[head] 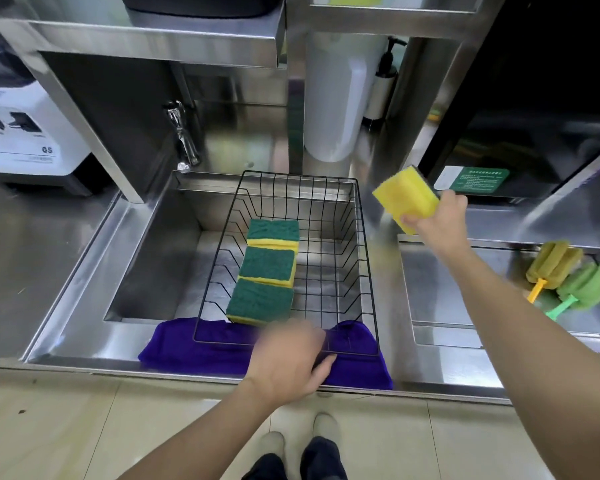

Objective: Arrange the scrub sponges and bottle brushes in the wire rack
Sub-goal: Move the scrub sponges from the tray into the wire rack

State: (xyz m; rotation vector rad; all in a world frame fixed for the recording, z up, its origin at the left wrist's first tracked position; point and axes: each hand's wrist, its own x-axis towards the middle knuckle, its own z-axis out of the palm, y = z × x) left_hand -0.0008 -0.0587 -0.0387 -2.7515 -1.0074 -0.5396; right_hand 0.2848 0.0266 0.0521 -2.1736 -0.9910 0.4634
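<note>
A black wire rack point(362, 237) sits over the steel sink, its near end on a purple cloth point(194, 348). Three green-topped yellow scrub sponges point(265, 268) lie in a row along the rack's left side. My right hand point(437, 220) holds a fourth yellow sponge point(404, 197) in the air, to the right of the rack's far corner. My left hand point(288, 362) rests at the rack's near edge, blurred, its fingers curled on the rim. Two bottle brushes, a yellow one point(553, 261) and a green one point(586, 284), lie on the right-hand counter.
A chrome tap point(184, 136) stands behind the sink at the left. A white cylinder point(336, 98) and a pump bottle point(383, 84) stand behind the rack. A white appliance point(18, 133) sits at the far left. A dark machine fills the right rear.
</note>
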